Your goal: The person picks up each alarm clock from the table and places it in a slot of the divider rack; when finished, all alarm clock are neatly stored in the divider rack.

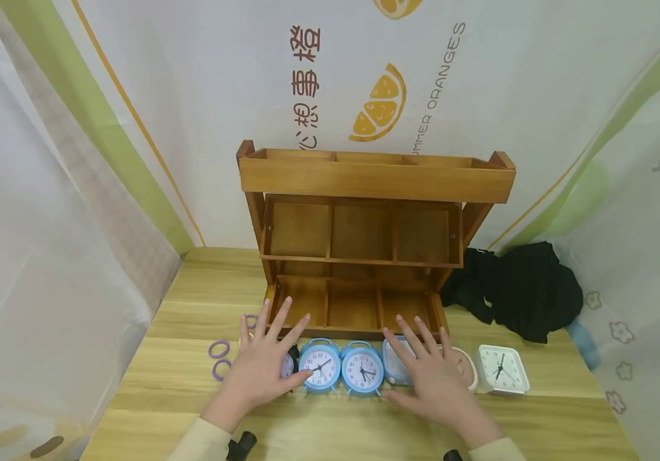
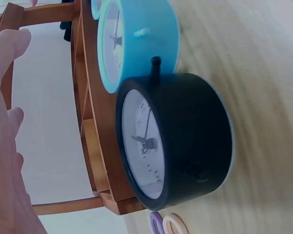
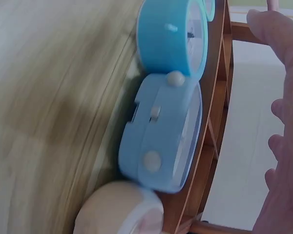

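Both hands are spread above a row of alarm clocks, fingers extended and nothing held. My left hand (image 1: 263, 366) hovers over the left end, its thumb overlapping a round blue clock (image 1: 324, 358) in the head view. Below that palm stands a round black clock (image 2: 198, 136), partly hidden from above. A second round blue clock (image 1: 362, 373) stands between the hands. My right hand (image 1: 438, 387) is over the right part, partly covering a light blue rounded-square clock (image 3: 158, 126) and a beige clock (image 3: 115, 209). Farther right is a white square clock (image 1: 504, 370).
Behind the clocks stands a tiered wooden shelf (image 1: 376, 179) with divided compartments. Several purple rings (image 1: 219, 349) lie at the left on the wooden table (image 1: 151, 397). A black cloth (image 1: 528, 291) is heaped at the right. Printed curtains (image 1: 191, 96) enclose the table.
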{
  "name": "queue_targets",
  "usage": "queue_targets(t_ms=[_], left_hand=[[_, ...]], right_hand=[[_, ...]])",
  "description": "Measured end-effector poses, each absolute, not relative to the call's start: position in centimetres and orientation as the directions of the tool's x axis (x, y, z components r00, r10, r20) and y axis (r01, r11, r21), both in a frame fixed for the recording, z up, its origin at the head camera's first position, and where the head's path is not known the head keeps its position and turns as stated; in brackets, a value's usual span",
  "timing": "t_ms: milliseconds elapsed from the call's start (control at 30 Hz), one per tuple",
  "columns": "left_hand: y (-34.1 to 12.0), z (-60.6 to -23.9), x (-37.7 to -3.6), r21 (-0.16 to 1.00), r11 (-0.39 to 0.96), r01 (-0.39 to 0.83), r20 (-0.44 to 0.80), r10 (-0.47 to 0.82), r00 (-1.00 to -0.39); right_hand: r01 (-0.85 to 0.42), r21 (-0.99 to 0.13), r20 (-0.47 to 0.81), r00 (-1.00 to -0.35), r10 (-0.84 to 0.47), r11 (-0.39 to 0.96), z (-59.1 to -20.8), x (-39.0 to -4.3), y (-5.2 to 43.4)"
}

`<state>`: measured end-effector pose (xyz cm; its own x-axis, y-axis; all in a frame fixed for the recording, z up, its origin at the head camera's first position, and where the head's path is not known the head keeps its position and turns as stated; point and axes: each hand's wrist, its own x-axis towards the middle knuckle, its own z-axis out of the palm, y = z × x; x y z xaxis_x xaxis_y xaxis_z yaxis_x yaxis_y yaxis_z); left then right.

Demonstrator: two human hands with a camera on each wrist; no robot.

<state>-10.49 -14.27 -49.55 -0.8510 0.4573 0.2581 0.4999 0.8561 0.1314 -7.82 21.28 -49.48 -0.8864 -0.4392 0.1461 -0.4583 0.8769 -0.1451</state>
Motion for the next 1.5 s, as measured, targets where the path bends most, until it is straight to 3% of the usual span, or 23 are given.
queue_targets(t_ms=[233,400,633,867,1067,1500], left_hand=[[-14.4,-47.7,-12.1,0.149,0.864,0.481,0.283,0.428,-0.858],[-15.2,-46.3,-13.3,0.203,0.872,0.445,0.262,0.389,-0.883],[-17.2,-44.8,-16.0,0.356,0.86,0.366,0.275,0.278,-0.92],[-17.3,-43.6,-17.9,0.521,0.807,0.279,0.173,0.221,-0.96],[-18.0,-43.5,-19.1,0.633,0.733,0.25,0.169,0.185,-0.968],[-17.9,-44.7,-21.5,0.704,0.667,0.244,0.152,0.194,-0.969]], right_hand=[[-0.484,-0.15,0.212,-0.867,-0.45,0.862,-49.4,-8.9,19.4],[-0.479,-0.163,0.189,-0.873,-0.449,0.862,-49.2,-9.5,18.2],[-0.488,-0.193,0.167,-0.871,-0.461,0.851,-50.0,-9.7,16.5],[-0.505,-0.214,0.158,-0.862,-0.481,0.836,-49.6,-10.3,14.3],[-0.54,-0.211,0.152,-0.842,-0.518,0.815,-49.6,-11.2,12.1],[-0.573,-0.182,0.086,-0.819,-0.567,0.799,-50.8,-12.0,8.8]])
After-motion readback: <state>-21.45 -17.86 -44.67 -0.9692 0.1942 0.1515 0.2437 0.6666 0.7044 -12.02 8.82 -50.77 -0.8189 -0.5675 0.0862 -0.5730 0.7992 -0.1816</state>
